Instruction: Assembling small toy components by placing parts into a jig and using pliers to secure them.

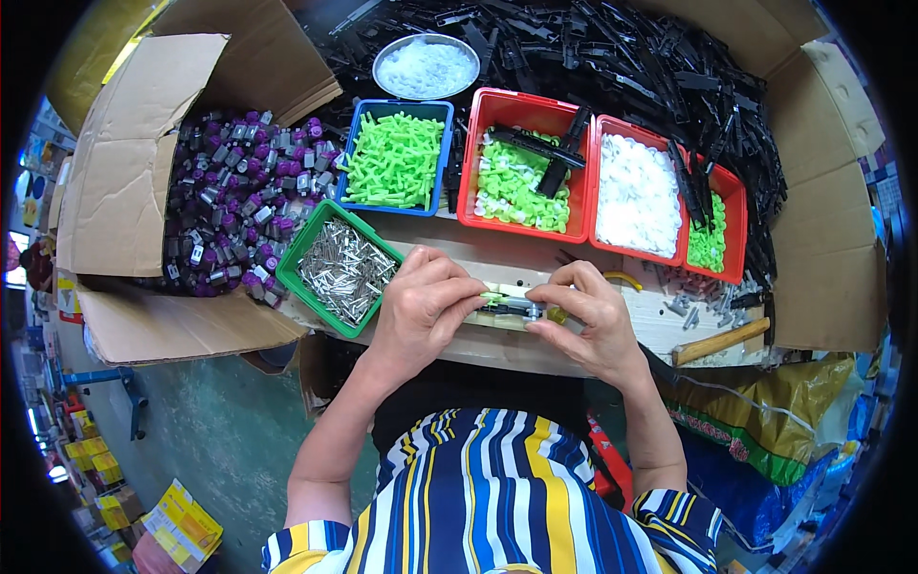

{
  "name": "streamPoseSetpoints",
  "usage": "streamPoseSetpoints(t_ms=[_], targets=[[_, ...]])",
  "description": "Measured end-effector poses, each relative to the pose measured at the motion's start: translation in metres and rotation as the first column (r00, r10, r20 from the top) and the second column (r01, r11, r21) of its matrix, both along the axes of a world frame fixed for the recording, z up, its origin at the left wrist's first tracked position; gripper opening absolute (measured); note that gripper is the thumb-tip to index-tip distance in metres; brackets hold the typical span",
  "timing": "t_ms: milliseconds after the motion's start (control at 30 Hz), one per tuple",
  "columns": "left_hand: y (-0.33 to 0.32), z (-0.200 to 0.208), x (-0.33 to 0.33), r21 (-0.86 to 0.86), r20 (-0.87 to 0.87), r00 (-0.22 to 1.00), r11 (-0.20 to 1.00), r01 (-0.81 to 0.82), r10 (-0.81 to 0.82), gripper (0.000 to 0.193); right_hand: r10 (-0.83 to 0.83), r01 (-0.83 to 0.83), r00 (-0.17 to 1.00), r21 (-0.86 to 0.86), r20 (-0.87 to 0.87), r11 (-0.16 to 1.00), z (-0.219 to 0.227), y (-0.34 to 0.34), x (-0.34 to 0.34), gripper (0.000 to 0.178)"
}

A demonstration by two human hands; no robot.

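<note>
My left hand (424, 304) and my right hand (585, 316) meet over the front edge of a wooden bench (660, 320). Between their fingertips is a small black part with a green piece (512, 304), lying on a pale block; both hands pinch it, one at each end. Just left of my left hand stands a green tray of small metal pins (342, 270). My forearms come up from a blue, yellow and white striped top.
Behind the hands: a blue tray of green pegs (395, 158), a red tray of light-green parts (523, 167), a red tray of white discs (639, 194), a metal bowl (426, 65). A cardboard box of purple parts (239, 196) stands left; black strips (669, 77) are heaped behind. A wooden handle (719, 342) lies right.
</note>
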State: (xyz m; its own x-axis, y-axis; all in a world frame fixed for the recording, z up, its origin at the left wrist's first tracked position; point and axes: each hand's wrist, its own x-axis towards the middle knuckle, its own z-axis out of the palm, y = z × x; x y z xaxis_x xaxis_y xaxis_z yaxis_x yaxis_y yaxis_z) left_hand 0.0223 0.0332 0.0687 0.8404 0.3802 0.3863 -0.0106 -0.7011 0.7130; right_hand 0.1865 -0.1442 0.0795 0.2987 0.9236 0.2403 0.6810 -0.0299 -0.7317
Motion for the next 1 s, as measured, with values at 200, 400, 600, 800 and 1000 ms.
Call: streamPoseSetpoints(t_ms=[200, 400, 600, 800, 1000], targets=[[-0.004, -0.009, 0.002, 0.132, -0.01, 1.0, 0.991, 0.017, -0.016, 0.019, 0.012, -0.012, 1.0, -0.031, -0.009, 0.999, -0.004, -0.007, 0.003, 0.032], [-0.006, -0.016, -0.004, 0.28, 0.018, 0.998, 0.958, -0.057, 0.054, 0.021, -0.022, 0.027, 0.997, -0.066, 0.071, 0.997, -0.007, -0.016, 0.009, 0.03], [-0.015, -0.026, -0.02, 0.454, 0.059, 0.998, 0.889, -0.061, 0.039, 0.027, 0.021, -0.001, 0.992, -0.152, 0.128, 0.988, 0.001, -0.015, 0.009, 0.029], [-0.023, -0.047, -0.021, 0.535, 0.075, 0.997, 0.844, -0.035, -0.006, 0.03, 0.044, -0.013, 0.986, -0.187, 0.159, 0.982, 0.001, -0.008, 0.007, 0.028], [-0.021, -0.052, -0.021, 0.545, 0.083, 0.996, 0.838, -0.033, -0.015, 0.031, 0.052, -0.019, 0.986, -0.198, 0.159, 0.98, 0.002, -0.006, 0.006, 0.028]])
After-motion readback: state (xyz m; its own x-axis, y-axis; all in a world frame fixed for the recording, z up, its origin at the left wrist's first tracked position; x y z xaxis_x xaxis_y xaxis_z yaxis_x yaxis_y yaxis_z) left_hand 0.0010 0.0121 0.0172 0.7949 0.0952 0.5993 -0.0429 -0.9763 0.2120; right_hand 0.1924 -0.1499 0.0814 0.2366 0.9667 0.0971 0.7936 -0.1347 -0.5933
